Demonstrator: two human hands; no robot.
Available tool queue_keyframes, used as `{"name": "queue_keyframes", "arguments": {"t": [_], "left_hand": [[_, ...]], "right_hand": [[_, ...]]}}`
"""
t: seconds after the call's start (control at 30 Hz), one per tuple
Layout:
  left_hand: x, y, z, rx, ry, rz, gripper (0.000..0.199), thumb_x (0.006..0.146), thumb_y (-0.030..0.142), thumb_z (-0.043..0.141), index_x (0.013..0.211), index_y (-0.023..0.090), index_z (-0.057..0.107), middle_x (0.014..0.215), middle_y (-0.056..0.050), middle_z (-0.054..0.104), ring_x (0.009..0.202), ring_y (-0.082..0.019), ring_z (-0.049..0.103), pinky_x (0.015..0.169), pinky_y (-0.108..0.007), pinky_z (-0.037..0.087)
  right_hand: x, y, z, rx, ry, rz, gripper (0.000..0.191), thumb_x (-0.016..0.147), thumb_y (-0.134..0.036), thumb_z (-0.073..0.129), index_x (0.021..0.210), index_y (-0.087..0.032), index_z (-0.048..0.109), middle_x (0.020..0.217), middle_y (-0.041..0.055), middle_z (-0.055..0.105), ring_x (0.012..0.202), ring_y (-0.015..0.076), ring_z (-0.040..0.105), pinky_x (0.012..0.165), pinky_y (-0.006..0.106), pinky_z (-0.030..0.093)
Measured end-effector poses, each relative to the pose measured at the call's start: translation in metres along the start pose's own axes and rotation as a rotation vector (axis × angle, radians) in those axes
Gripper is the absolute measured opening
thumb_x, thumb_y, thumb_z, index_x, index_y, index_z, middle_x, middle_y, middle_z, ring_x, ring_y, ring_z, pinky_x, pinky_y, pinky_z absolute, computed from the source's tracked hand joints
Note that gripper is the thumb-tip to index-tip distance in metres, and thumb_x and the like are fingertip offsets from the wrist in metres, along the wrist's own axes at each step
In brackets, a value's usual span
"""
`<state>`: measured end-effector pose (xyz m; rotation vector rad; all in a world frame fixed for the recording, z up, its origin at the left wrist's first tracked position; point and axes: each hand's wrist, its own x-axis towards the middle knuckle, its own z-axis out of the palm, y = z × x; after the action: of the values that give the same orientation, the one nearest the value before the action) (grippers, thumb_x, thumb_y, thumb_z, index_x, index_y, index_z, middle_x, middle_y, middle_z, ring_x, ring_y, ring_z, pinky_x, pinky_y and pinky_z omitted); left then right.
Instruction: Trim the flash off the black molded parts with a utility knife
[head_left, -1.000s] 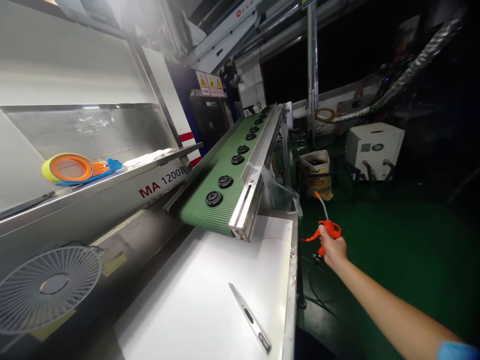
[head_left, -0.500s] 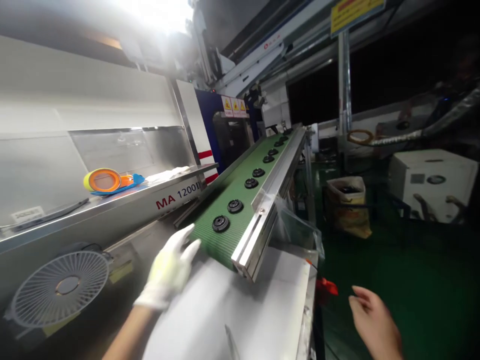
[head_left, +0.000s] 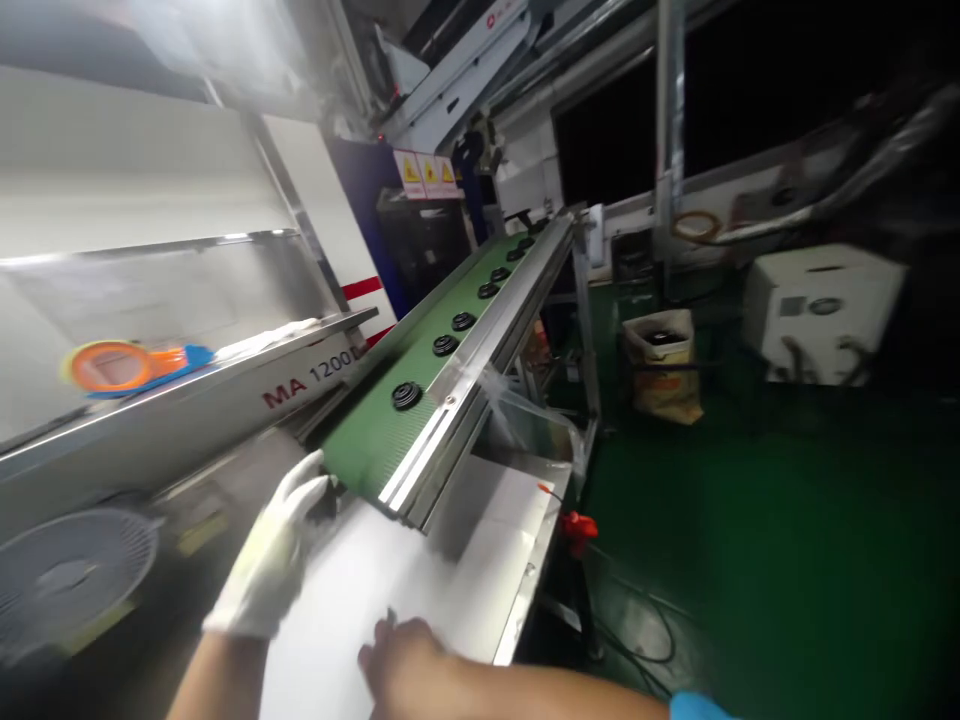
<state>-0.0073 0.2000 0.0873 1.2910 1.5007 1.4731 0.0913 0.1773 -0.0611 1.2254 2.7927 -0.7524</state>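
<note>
- White-gloved left hand point(head_left: 268, 552) sits at the near end of the green belt point(head_left: 367, 440), fingertips by a black disc point(head_left: 327, 503); can't tell if it's gripped
- Bare right hand point(head_left: 405, 668) is well apart, down on the white bench point(head_left: 480, 540) by a small blade tip point(head_left: 390, 617), grip hidden
- Red air gun point(head_left: 577, 532) at the bench's right edge, green floor point(head_left: 780, 540) beyond

"MA 1200" lettering point(head_left: 306, 380) on the steel machine housing point(head_left: 150, 430), three yellow warning signs point(head_left: 427, 173) higher up — their fine print unreadable
</note>
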Motion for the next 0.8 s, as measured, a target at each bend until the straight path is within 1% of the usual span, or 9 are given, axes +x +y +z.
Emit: {"name": "queue_keyframes", "arguments": {"t": [0.07, 0.1, 0.17, 0.23, 0.33, 0.43, 0.57, 0.7, 0.8], "left_hand": [[-0.064, -0.014, -0.025, -0.320, 0.080, -0.168, 0.040, 0.077, 0.037, 0.058, 0.115, 0.025, 0.059, 0.112, -0.009, 0.062, 0.089, -0.023, 0.061, 0.077, -0.039, 0.051], [-0.097, -0.023, -0.036, -0.495, 0.125, -0.256, 0.039, 0.077, 0.033, 0.057, 0.115, 0.025, 0.059, 0.112, -0.010, 0.061, 0.087, -0.023, 0.062, 0.074, -0.038, 0.051], [-0.162, -0.039, -0.055, -0.819, 0.214, -0.381, 0.035, 0.076, 0.027, 0.058, 0.111, 0.022, 0.061, 0.112, -0.011, 0.061, 0.084, -0.023, 0.061, 0.069, -0.037, 0.052], [-0.216, -0.052, -0.069, -0.983, 0.269, -0.418, 0.032, 0.079, 0.029, 0.058, 0.109, 0.020, 0.061, 0.112, -0.013, 0.060, 0.085, -0.023, 0.061, 0.065, -0.035, 0.052], [-0.268, -0.063, -0.082, -1.107, 0.361, -0.421, 0.032, 0.082, 0.032, 0.058, 0.110, 0.017, 0.061, 0.113, -0.015, 0.060, 0.086, -0.023, 0.061, 0.064, -0.034, 0.053], [-0.280, -0.068, -0.086, -1.185, 0.412, -0.419, 0.028, 0.085, 0.025, 0.055, 0.110, 0.014, 0.061, 0.114, -0.016, 0.059, 0.096, -0.026, 0.061, 0.072, -0.039, 0.054], [-0.258, -0.069, -0.081, -1.301, 0.436, -0.376, 0.026, 0.085, 0.013, 0.051, 0.108, 0.015, 0.062, 0.112, -0.013, 0.062, 0.108, -0.027, 0.057, 0.088, -0.046, 0.050], [-0.227, -0.073, -0.081, -1.311, 0.449, -0.393, 0.020, 0.084, 0.015, 0.054, 0.100, 0.017, 0.065, 0.094, -0.009, 0.066, 0.091, -0.024, 0.063, 0.079, -0.041, 0.053], [-0.206, -0.079, -0.085, -1.324, 0.433, -0.396, 0.016, 0.086, 0.024, 0.055, 0.094, 0.017, 0.066, 0.086, -0.006, 0.066, 0.083, -0.021, 0.063, 0.073, -0.038, 0.055]], "right_hand": [[-0.017, 0.011, -0.004, 0.020, 0.040, -0.087, 0.060, 0.062, -0.027, 0.081, 0.116, -0.012, 0.058, 0.118, 0.0203, 0.056, 0.093, 0.0359, 0.061, 0.071, 0.043, 0.051], [-0.025, 0.017, -0.006, 0.034, 0.068, -0.110, 0.059, 0.063, -0.025, 0.081, 0.116, -0.010, 0.056, 0.117, 0.0188, 0.056, 0.095, 0.0331, 0.060, 0.074, 0.040, 0.050], [-0.036, 0.024, -0.006, 0.075, 0.085, -0.133, 0.040, 0.075, -0.023, 0.073, 0.109, -0.010, 0.057, 0.109, 0.0126, 0.059, 0.095, 0.0261, 0.059, 0.078, 0.039, 0.049], [-0.046, 0.024, -0.004, 0.139, 0.067, -0.160, 0.018, 0.086, -0.027, 0.064, 0.096, -0.013, 0.060, 0.096, 0.0056, 0.061, 0.087, 0.0201, 0.059, 0.078, 0.037, 0.048], [-0.066, 0.011, -0.004, 0.270, 0.085, -0.212, 0.016, 0.092, -0.029, 0.054, 0.087, -0.014, 0.058, 0.084, 0.0018, 0.058, 0.079, 0.0171, 0.057, 0.073, 0.033, 0.047], [-0.089, -0.008, -0.010, 0.420, 0.096, -0.263, 0.012, 0.092, -0.019, 0.042, 0.089, -0.016, 0.053, 0.081, 0.0011, 0.058, 0.076, 0.0157, 0.057, 0.065, 0.026, 0.045], [-0.107, -0.027, -0.019, 0.606, 0.029, -0.355, 0.023, 0.090, -0.012, 0.031, 0.103, -0.020, 0.048, 0.087, -0.0001, 0.061, 0.068, 0.0109, 0.058, 0.057, 0.020, 0.042], [-0.103, -0.034, -0.023, 0.741, 0.054, -0.437, 0.026, 0.099, -0.030, 0.033, 0.098, -0.020, 0.056, 0.075, -0.0019, 0.055, 0.064, 0.0114, 0.050, 0.057, 0.021, 0.040], [-0.091, -0.039, -0.021, 0.763, 0.093, -0.474, 0.035, 0.100, -0.040, 0.034, 0.093, -0.019, 0.061, 0.082, 0.0004, 0.057, 0.074, 0.0137, 0.052, 0.067, 0.023, 0.041]]}}
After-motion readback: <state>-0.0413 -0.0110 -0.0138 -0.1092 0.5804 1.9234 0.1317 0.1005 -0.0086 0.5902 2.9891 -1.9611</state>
